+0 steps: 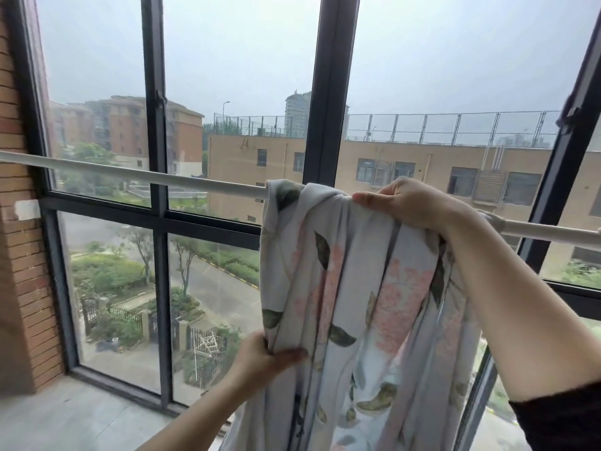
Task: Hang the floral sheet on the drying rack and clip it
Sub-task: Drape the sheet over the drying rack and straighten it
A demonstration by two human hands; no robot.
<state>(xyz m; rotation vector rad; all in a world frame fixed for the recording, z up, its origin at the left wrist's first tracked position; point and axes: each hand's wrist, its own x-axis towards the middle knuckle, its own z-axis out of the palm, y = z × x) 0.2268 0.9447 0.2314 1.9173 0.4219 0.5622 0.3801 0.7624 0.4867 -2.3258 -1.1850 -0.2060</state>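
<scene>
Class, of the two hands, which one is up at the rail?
The right hand, holding the floral sheet where it drapes over the white rail. The left hand is lower, gripping the sheet's hanging edge.

Middle of rail: bunched pale floral fabric sheet (357,271) drapes the long white round rail (130,173), blocking it.
Left stretch: rail free up to the red brick wall (19,255).
Behind: dark-framed glass window (156,222) close.
</scene>
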